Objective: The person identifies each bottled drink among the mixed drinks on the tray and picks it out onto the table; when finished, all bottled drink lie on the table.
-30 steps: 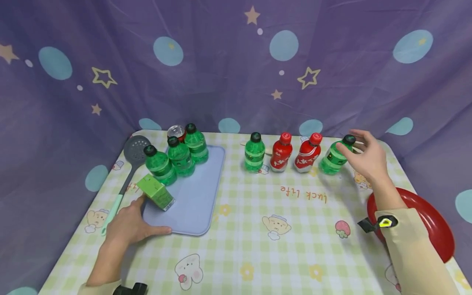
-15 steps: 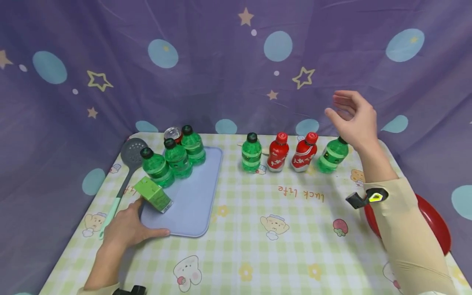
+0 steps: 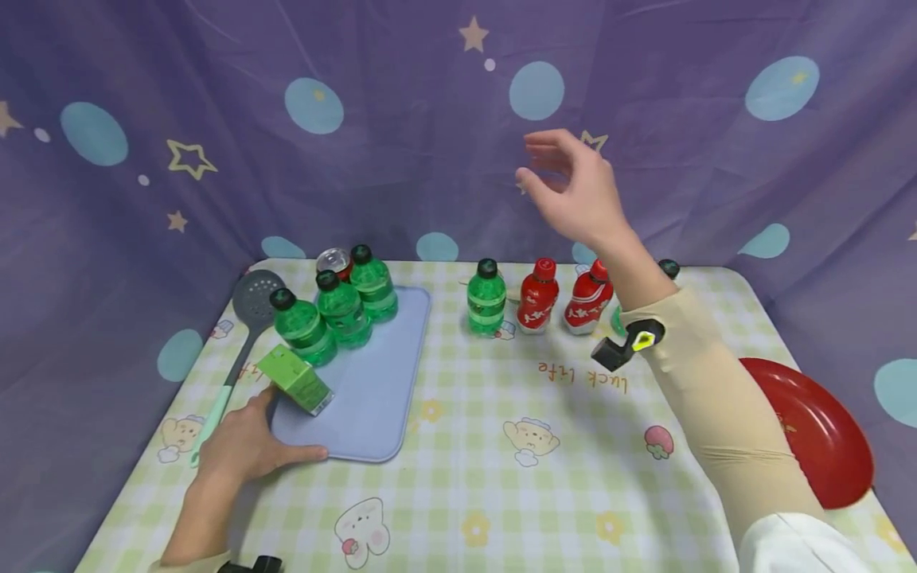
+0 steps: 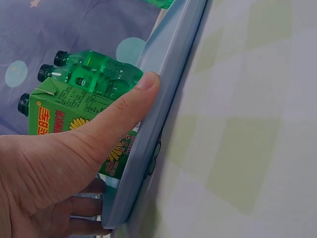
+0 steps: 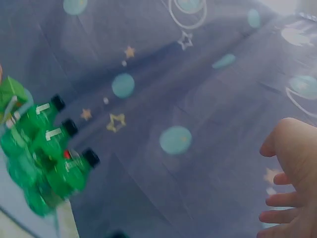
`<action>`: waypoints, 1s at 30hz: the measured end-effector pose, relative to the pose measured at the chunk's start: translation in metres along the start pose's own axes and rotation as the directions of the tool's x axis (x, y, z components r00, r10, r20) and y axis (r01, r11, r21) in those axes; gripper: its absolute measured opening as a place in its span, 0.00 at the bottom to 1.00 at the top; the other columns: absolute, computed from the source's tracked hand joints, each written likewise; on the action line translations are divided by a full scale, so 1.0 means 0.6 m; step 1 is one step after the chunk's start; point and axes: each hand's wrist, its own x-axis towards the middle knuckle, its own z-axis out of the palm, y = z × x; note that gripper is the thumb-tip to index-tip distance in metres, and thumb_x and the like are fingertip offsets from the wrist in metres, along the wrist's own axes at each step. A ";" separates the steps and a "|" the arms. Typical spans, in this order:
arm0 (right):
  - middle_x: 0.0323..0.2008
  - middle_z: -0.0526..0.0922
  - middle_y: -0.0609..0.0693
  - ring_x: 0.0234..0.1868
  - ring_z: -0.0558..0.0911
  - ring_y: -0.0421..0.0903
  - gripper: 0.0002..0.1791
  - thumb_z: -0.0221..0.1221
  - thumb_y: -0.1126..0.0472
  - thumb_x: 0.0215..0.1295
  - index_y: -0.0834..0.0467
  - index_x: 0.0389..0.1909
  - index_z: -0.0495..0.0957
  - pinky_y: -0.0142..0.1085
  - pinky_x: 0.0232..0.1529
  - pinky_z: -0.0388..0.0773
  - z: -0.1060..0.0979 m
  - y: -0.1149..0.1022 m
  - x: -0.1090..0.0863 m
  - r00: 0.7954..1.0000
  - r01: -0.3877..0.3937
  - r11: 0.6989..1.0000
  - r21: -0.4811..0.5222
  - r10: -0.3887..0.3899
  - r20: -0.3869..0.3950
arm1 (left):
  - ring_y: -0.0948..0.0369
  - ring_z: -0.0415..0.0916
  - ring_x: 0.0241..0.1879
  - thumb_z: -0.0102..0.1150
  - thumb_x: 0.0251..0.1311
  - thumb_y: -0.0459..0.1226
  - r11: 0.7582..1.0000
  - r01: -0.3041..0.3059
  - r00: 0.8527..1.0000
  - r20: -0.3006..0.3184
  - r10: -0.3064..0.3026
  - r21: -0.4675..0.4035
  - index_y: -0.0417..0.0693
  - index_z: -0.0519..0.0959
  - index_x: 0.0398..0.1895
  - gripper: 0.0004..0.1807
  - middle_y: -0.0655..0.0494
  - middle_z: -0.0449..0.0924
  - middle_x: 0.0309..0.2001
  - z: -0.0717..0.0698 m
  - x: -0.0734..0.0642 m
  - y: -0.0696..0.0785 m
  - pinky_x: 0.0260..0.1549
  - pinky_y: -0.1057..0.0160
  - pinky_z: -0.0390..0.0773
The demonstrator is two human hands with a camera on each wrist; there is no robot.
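Observation:
My left hand (image 3: 239,442) rests at the near left corner of a blue tray (image 3: 383,382), its straight thumb along the rim and its other fingers at the side. On the tray, a green drink carton (image 3: 295,380) stands beside this hand, with several green bottles (image 3: 344,309) behind it. My right hand (image 3: 580,187) is raised before the curtain, holding nothing, with loosely bent fingers. Below it stand a green bottle (image 3: 486,298) and two red bottles (image 3: 538,296). Another green bottle (image 3: 669,268) is mostly hidden behind my right forearm.
A slotted turner (image 3: 243,350) lies left of the tray. A can (image 3: 334,261) shows behind the tray bottles. At the right edge is a red plate (image 3: 824,430), partly covered by my sleeve. A purple curtain (image 3: 401,191) hangs behind the table.
My right hand has moved up and left, away from the rightmost green bottle, which stays on the table. The left hand has stayed at the tray, and the view has shifted slightly.

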 end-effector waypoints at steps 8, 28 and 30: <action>0.72 0.80 0.49 0.71 0.81 0.47 0.28 0.65 0.50 0.74 0.49 0.73 0.75 0.42 0.69 0.82 0.105 -0.032 0.014 0.990 0.019 1.000 0.001 -0.019 0.138 | 0.20 0.68 0.66 0.74 0.27 0.82 1.000 -0.012 1.000 -0.007 0.012 -0.002 0.31 0.52 0.83 0.88 0.16 0.63 0.72 -0.002 -0.001 -0.001 0.52 0.25 0.78; 0.83 0.64 0.54 0.79 0.71 0.53 0.43 0.59 0.41 0.78 0.53 0.84 0.55 0.49 0.76 0.74 0.334 -0.035 -0.002 0.883 0.006 0.995 -0.098 0.041 0.468 | 0.20 0.69 0.65 0.76 0.28 0.80 1.000 -0.002 1.000 0.000 0.002 0.003 0.28 0.53 0.82 0.87 0.15 0.62 0.72 -0.005 -0.006 0.002 0.52 0.26 0.79; 0.83 0.63 0.55 0.79 0.70 0.54 0.43 0.59 0.41 0.78 0.53 0.85 0.54 0.49 0.77 0.73 0.344 -0.029 -0.004 0.876 -0.017 0.993 -0.118 0.072 0.477 | 0.21 0.69 0.66 0.76 0.28 0.80 1.000 -0.005 1.000 -0.004 0.005 0.002 0.29 0.53 0.82 0.87 0.16 0.63 0.72 -0.002 -0.004 0.003 0.52 0.26 0.79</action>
